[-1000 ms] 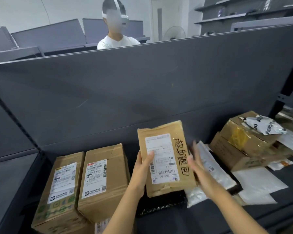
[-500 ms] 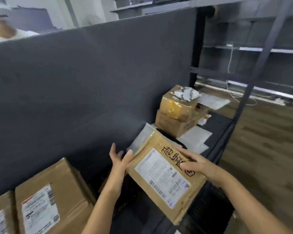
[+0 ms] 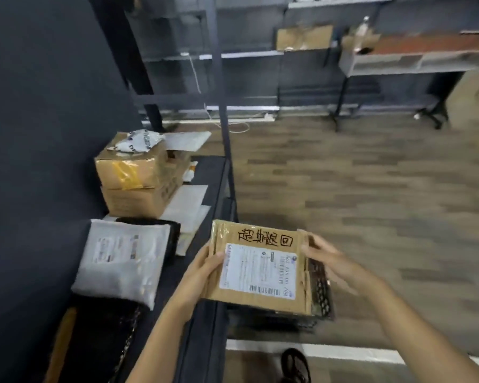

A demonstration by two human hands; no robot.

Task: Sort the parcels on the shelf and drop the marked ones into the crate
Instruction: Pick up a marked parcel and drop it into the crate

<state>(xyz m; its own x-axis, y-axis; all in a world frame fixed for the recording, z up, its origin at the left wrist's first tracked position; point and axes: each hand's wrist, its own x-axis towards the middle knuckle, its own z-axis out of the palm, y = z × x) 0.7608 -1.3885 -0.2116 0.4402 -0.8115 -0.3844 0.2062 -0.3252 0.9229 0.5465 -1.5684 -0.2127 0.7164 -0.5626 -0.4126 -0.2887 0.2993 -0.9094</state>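
I hold a flat brown cardboard parcel [image 3: 260, 268] with a white label and black handwritten marks, off the shelf's right edge. My left hand [image 3: 205, 268] grips its left edge, thumb on top. My right hand [image 3: 325, 257] holds its right edge with fingers spread along the side. Under the parcel a dark mesh crate [image 3: 320, 288] stands on the floor, mostly hidden. The dark shelf [image 3: 205, 194] lies to the left.
On the shelf lie a grey poly mailer [image 3: 122, 258], black bags [image 3: 103, 327], white envelopes [image 3: 186, 205] and two stacked cardboard boxes [image 3: 138, 183] with a white pouch on top. A shelf post [image 3: 227, 145] rises ahead. Wooden floor and desks are to the right.
I turned right and carried the marked parcel from above the shelf out past its right edge, over the crate. The parcel went from upright to flat, both hands now on its edges.
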